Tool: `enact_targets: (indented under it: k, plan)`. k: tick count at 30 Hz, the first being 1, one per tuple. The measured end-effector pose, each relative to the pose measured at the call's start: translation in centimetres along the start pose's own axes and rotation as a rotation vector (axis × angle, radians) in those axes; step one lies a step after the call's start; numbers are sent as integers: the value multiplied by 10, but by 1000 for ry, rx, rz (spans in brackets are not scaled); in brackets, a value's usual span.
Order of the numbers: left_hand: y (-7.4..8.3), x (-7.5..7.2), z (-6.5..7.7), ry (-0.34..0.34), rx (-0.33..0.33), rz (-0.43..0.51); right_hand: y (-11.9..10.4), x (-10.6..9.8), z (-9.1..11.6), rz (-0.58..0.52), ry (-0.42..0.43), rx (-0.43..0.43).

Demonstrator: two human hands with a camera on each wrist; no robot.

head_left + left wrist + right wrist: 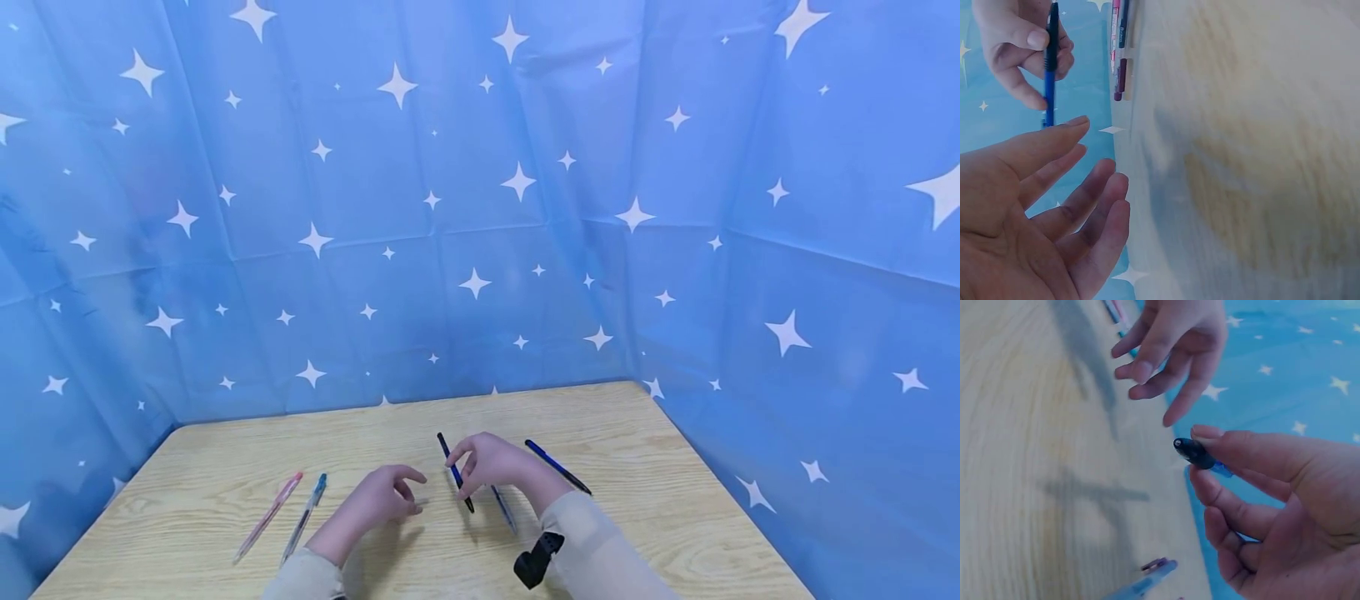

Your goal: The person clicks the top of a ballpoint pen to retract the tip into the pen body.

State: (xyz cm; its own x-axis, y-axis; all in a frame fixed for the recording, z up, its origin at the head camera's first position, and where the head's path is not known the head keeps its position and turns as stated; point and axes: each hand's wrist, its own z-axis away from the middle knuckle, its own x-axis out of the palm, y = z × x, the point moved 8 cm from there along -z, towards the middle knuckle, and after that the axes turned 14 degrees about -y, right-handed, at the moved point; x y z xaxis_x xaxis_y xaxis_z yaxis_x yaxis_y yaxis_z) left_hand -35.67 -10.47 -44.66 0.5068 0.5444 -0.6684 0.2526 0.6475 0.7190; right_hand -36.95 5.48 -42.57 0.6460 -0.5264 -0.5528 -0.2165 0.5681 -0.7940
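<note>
My right hand [491, 462] pinches a blue pen with a black grip [456, 476] between thumb and fingers, held over the table. In the right wrist view the pen's black tip end [1192, 453] points toward the camera. To its left, my left hand [381, 498] hovers with its fingers loosely bent and holds nothing. The left wrist view shows that palm [1041, 212] turned up, a short way from the blue pen [1049, 94]. A pen with a translucent barrel [504, 508] lies on the table beside the right wrist, partly hidden by it.
On the wood-grain table [615, 417], a pink pen [268, 517] and a teal-capped pen [305, 517] lie at the left. Behind the right forearm lies a dark blue pen [558, 467]. A blue star-patterned curtain [420, 208] stands behind and at both sides.
</note>
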Motion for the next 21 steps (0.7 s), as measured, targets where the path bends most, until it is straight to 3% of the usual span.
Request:
enact_targets:
  k: [8,21]
  plan:
    - [18,-12,0,37,53,-26,-13,-10,11,-85,53,-73]
    - [52,-40,4,117,68,3,-18,-18,22,-260,172,-119]
